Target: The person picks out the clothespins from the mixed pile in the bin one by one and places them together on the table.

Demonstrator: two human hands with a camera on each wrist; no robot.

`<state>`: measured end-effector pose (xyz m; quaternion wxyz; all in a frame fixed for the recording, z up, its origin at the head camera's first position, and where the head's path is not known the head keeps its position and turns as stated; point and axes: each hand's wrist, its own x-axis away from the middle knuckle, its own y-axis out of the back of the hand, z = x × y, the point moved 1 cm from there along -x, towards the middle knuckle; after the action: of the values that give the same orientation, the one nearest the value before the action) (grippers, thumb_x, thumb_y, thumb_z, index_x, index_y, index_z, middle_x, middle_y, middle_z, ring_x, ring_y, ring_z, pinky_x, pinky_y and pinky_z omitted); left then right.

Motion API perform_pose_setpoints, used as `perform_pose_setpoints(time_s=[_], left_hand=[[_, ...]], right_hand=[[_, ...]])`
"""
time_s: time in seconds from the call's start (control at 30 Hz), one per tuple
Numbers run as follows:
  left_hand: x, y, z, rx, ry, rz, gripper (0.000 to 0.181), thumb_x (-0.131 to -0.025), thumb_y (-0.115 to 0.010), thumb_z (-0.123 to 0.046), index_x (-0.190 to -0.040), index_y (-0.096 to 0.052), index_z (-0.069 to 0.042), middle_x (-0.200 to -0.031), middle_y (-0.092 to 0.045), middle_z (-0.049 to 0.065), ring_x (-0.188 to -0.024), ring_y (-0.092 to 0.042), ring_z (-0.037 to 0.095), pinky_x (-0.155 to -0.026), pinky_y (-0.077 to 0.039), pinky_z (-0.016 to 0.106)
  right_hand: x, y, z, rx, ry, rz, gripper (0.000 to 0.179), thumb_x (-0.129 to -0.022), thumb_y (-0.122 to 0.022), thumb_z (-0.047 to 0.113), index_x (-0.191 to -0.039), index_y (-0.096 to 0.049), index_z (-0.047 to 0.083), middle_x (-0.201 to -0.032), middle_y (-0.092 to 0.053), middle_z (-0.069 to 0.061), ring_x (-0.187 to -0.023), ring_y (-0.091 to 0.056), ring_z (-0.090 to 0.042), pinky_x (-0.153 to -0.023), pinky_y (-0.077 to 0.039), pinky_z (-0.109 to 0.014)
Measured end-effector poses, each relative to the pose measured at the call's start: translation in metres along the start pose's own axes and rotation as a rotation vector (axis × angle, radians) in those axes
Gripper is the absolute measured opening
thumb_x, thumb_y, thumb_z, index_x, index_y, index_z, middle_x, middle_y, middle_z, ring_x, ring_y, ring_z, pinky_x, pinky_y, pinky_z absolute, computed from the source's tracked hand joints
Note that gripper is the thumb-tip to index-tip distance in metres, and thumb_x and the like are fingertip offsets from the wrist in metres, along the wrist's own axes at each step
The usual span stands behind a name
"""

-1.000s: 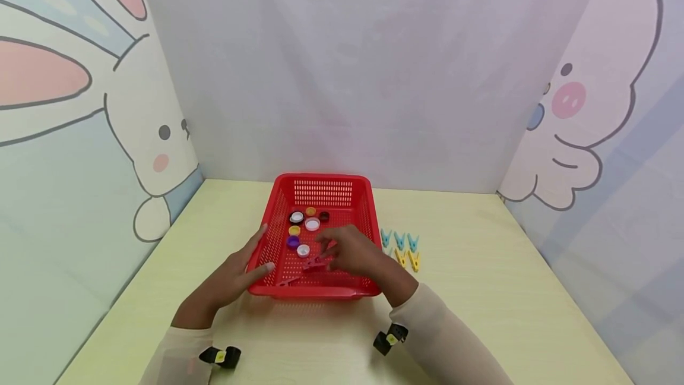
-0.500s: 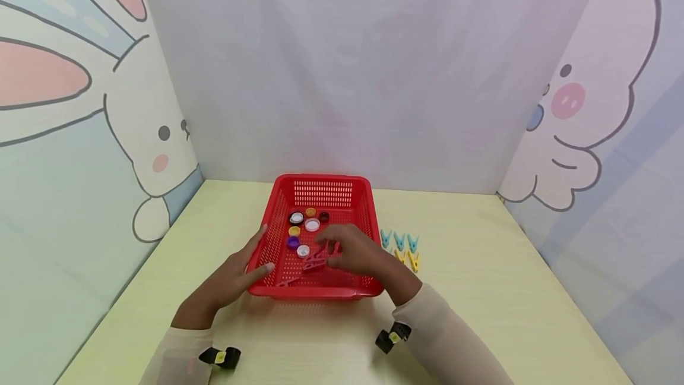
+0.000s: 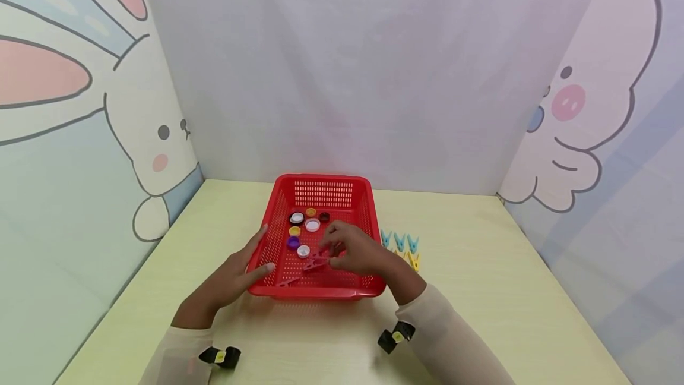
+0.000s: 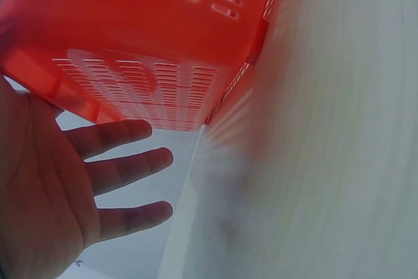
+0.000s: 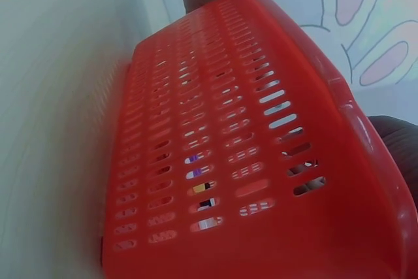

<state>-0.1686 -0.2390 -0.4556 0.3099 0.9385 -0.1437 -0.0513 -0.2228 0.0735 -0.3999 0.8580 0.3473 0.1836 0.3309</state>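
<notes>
Red pegs (image 3: 315, 265) lie in the near half of the red basket (image 3: 320, 293), so let's run across from the left! Out on that flank the left hand (image 3: 234, 273) is spread wide, fingers straight and apart, thumb lying over the basket's left rim; nothing in its grasp, and it hasn't budged over the last second. Just inside, a lone red peg (image 3: 288, 282) sits near the front corner, well clear of both thumb and fingers. Next along come the bottle caps, with the purple cap (image 3: 293, 243) and the white cap (image 3: 303, 251) nearest the action.

Now the middle, and here's the change! The right hand (image 3: 355, 251) has lifted a touch, its fingers drawn in, and a peg that stood out beneath them half a second ago has dropped from sight. So the picking among the pegs looks under way, though nothing has left the basket. Fingers and thumb are curled right at the pegs' right-hand ends; whether they pinch one, I cannot tell.

Far right, on the counter (image 3: 470, 290), blue pegs (image 3: 399, 240) line up behind a yellow peg (image 3: 414, 261), beyond the basket wall.
</notes>
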Motion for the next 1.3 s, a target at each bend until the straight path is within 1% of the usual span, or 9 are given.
perform_pose_setpoints(time_s=[0.13,0.27,0.5,0.63,0.73,0.93,1.07,1.17,1.3], left_hand=[[0.0,0.001,-0.001,0.003,0.01,0.002,0.107,-0.099,-0.073,-0.049,-0.178,-0.005,-0.023,-0.141,-0.063,0.019,-0.109,-0.066,0.022,-0.087,-0.069,0.037],[0.0,0.001,-0.001,0.005,0.012,0.005,0.107,-0.099,-0.073,-0.05,-0.178,-0.006,-0.023,-0.139,-0.064,0.019,-0.108,-0.067,0.021,-0.086,-0.069,0.036],[-0.001,0.001,0.0,-0.003,0.009,0.006,0.107,-0.099,-0.073,-0.05,-0.178,-0.005,-0.023,-0.138,-0.065,0.018,-0.106,-0.067,0.02,-0.085,-0.069,0.034],[-0.001,0.002,0.0,-0.005,0.015,0.006,0.108,-0.099,-0.073,-0.051,-0.178,-0.005,-0.023,-0.139,-0.065,0.019,-0.107,-0.067,0.021,-0.086,-0.069,0.035],[0.0,0.002,-0.001,0.001,0.02,0.007,0.108,-0.099,-0.073,-0.051,-0.178,-0.005,-0.024,-0.14,-0.064,0.02,-0.109,-0.067,0.022,-0.087,-0.069,0.036],[0.0,0.001,-0.001,0.021,0.019,0.009,0.108,-0.099,-0.073,-0.051,-0.178,-0.004,-0.024,-0.144,-0.061,0.02,-0.111,-0.065,0.024,-0.088,-0.069,0.039],[0.0,0.001,-0.002,0.024,0.015,0.01,0.108,-0.099,-0.073,-0.05,-0.178,-0.003,-0.024,-0.142,-0.062,0.02,-0.109,-0.066,0.023,-0.087,-0.069,0.037],[0.0,0.0,-0.002,0.026,0.014,0.012,0.108,-0.099,-0.073,-0.05,-0.178,-0.003,-0.024,-0.141,-0.063,0.02,-0.108,-0.066,0.023,-0.086,-0.069,0.036],[0.001,0.0,-0.002,0.023,0.014,0.012,0.109,-0.099,-0.073,-0.05,-0.178,-0.003,-0.024,-0.142,-0.062,0.019,-0.109,-0.066,0.023,-0.087,-0.069,0.036]], right_hand=[[0.0,-0.001,-0.001,-0.039,0.002,0.0,0.03,-0.089,-0.085,0.001,-0.117,-0.081,0.009,-0.119,-0.063,0.0,-0.103,-0.07,-0.014,-0.087,-0.066,-0.027],[0.0,-0.001,-0.004,-0.052,0.017,-0.011,0.028,-0.09,-0.083,0.001,-0.117,-0.078,0.009,-0.12,-0.063,-0.001,-0.101,-0.069,-0.015,-0.087,-0.066,-0.027],[0.004,0.006,-0.008,-0.037,0.042,-0.014,0.039,-0.098,-0.079,0.009,-0.136,-0.074,0.01,-0.139,-0.06,-0.002,-0.13,-0.056,-0.021,-0.093,-0.065,-0.032],[0.007,0.009,-0.01,-0.045,0.048,0.013,0.048,-0.097,-0.082,0.014,-0.143,-0.07,0.01,-0.148,-0.057,-0.004,-0.139,-0.054,-0.025,-0.1,-0.066,-0.041],[0.009,0.011,-0.01,-0.061,0.061,0.031,0.052,-0.097,-0.083,0.015,-0.146,-0.067,0.01,-0.153,-0.054,-0.006,-0.146,-0.05,-0.028,-0.104,-0.064,-0.048],[0.015,0.015,-0.012,-0.087,0.082,0.038,0.051,-0.1,-0.079,0.015,-0.149,-0.065,0.014,-0.161,-0.047,-0.013,-0.154,-0.041,-0.032,-0.107,-0.063,-0.051],[0.018,0.02,-0.014,-0.087,0.097,0.015,0.051,-0.099,-0.078,0.012,-0.148,-0.065,0.015,-0.163,-0.046,-0.016,-0.156,-0.038,-0.034,-0.106,-0.063,-0.052],[0.02,0.024,-0.015,-0.076,0.117,-0.01,0.052,-0.097,-0.08,0.011,-0.147,-0.067,0.016,-0.165,-0.045,-0.015,-0.158,-0.036,-0.034,-0.106,-0.063,-0.05],[0.025,0.03,-0.02,-0.074,0.158,-0.037,0.048,-0.099,-0.078,0.011,-0.146,-0.068,0.014,-0.168,-0.043,-0.014,-0.164,-0.027,-0.038,-0.111,-0.059,-0.06]])
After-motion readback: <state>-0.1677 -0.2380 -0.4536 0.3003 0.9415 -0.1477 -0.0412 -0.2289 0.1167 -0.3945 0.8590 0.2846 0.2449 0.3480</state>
